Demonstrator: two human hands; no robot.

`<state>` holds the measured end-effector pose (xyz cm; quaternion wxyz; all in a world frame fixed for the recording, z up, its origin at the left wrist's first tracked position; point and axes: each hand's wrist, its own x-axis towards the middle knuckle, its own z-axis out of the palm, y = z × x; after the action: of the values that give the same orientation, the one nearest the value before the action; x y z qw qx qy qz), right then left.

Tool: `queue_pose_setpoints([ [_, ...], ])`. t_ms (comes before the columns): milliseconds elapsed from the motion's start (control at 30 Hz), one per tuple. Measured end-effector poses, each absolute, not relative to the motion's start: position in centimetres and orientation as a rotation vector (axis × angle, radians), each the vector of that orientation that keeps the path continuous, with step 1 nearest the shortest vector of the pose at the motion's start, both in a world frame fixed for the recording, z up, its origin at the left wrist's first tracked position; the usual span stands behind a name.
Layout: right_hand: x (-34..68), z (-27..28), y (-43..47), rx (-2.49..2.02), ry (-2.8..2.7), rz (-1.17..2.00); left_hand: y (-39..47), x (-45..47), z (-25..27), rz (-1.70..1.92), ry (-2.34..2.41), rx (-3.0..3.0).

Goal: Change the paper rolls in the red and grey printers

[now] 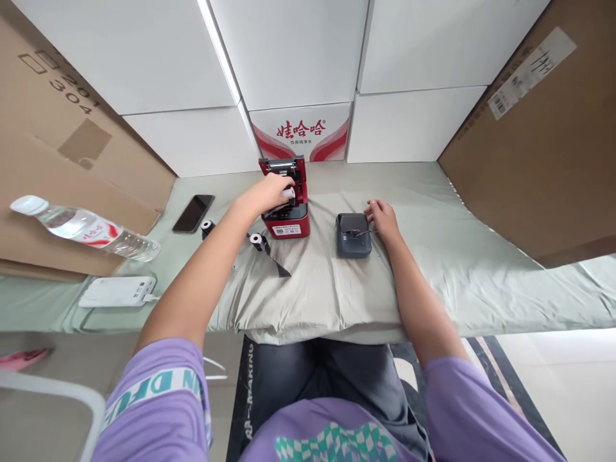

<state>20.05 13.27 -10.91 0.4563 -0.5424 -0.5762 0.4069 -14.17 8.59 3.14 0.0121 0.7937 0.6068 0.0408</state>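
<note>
My left hand (269, 191) reaches into a red and black label printer (293, 228) whose lid stands raised. Its fingers are closed around a small white-cored roll (289, 193) at the printer's opening; part of the roll is hidden behind them. Beside a small dark grey box-shaped device (353, 244), my right hand (384, 219) rests on the cloth, fingers loosely curled and slightly apart. A thin cord (360, 233) lies across that device and runs toward the right fingers; I cannot tell whether they touch it.
Left of the red printer lie a black ribbon roll (256, 239) with a loose tail and another black roll (206, 227), partly behind my forearm. Farther left are a phone (193, 213), a water bottle (91, 229) and a white power bank (118, 291). Cardboard boxes (539, 154) flank the cloth-covered surface (481, 269).
</note>
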Motion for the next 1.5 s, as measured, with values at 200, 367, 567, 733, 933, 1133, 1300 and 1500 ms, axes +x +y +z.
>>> queue_pose_setpoints([
  [200,19.9,-10.8,13.3,-1.343,-1.421,0.993,11.0,-14.3,0.6,0.111,1.952,2.378],
  [367,20.0,-10.7,13.2,-1.341,-1.417,0.998,12.2,-13.9,1.0,-0.125,1.949,2.144],
  [567,19.8,-10.7,13.2,-1.336,-1.402,1.012,11.7,-13.7,2.8,-0.250,1.755,2.123],
  [733,19.8,-10.7,13.3,-1.343,-1.403,1.008,10.1,-13.4,3.3,-0.097,1.768,2.128],
  [933,19.8,-10.6,13.3,-1.346,-1.406,1.005,9.8,-13.2,5.5,0.717,1.981,2.225],
  [1133,19.7,-10.6,13.2,-1.350,-1.397,1.009,8.0,-13.2,6.2,0.401,2.145,2.150],
  [1300,19.7,-10.5,13.1,-1.348,-1.414,0.998,5.1,-13.0,5.7,0.294,2.068,2.027],
  [1500,19.8,-10.6,13.2,-1.346,-1.404,1.009,4.9,-12.4,5.1,0.348,2.091,1.993],
])
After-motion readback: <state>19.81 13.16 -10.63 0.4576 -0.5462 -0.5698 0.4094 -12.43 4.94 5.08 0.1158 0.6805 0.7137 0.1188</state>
